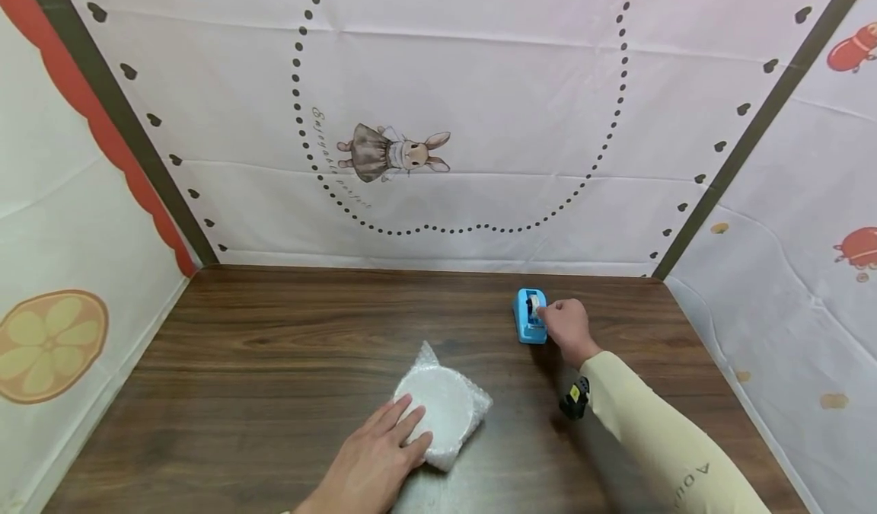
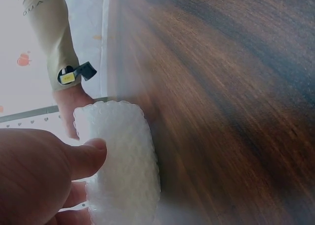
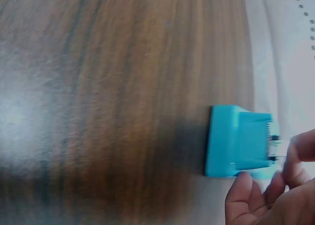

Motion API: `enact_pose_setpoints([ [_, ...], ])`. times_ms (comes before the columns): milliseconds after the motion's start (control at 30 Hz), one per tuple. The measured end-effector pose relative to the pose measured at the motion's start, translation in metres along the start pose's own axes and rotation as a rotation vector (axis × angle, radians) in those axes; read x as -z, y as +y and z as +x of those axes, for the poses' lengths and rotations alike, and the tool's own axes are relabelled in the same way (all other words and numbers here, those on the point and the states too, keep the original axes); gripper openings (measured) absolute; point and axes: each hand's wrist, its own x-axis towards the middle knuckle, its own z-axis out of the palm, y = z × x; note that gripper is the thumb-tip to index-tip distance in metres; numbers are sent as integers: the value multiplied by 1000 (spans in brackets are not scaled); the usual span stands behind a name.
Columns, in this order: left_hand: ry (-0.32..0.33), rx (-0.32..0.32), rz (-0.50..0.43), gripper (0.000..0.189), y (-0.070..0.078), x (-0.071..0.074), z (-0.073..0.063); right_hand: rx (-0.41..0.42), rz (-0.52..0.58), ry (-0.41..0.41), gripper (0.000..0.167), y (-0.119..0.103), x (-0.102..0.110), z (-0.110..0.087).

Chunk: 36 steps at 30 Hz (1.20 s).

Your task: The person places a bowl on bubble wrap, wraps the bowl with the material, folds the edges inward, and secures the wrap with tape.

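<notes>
A flat bubble-wrapped package [image 1: 445,403] lies on the table, with a round pale shape inside; what is wrapped cannot be told. My left hand [image 1: 380,449] rests on its near left side with fingers spread. In the left wrist view, the thumb lies against the bubble wrap [image 2: 125,161]. Farther back on the right stands a blue tape dispenser [image 1: 530,317]. My right hand [image 1: 569,327] is at the dispenser's right side, thumb and forefinger pinching the tape by the roll. The right wrist view shows these fingers [image 3: 295,161] beside the dispenser's toothed edge [image 3: 268,136].
The brown wooden table [image 1: 288,331] ends at a white back cloth [image 1: 479,103] printed with a rabbit and dots. More printed cloth [image 1: 808,285] hangs at the right side and the left. A black device [image 1: 575,397] is strapped to the right wrist.
</notes>
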Motion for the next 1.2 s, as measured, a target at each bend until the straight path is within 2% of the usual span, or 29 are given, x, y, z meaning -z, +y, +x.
enact_pose_setpoints([
  [233, -11, 16, -9, 24, 1, 0, 2, -57, 153, 64, 49, -5, 3, -16],
  [400, -9, 18, -15, 23, 2, 0, 2, -79, 194, 128, 54, -2, 1, -25],
  [533, -1, 14, -10, 24, 3, -1, 2, -95, 198, 116, 52, 0, -1, -35],
  [700, 42, 15, -16, 27, 1, -3, 2, -117, 234, 95, 51, 7, -2, -49],
  [900, 15, 30, -22, 36, -1, -4, 2, -121, 308, 98, 51, 17, -4, -62],
  [1200, 35, 29, 0, 44, -3, -5, 5, -151, 305, 52, 39, 32, -11, -60],
])
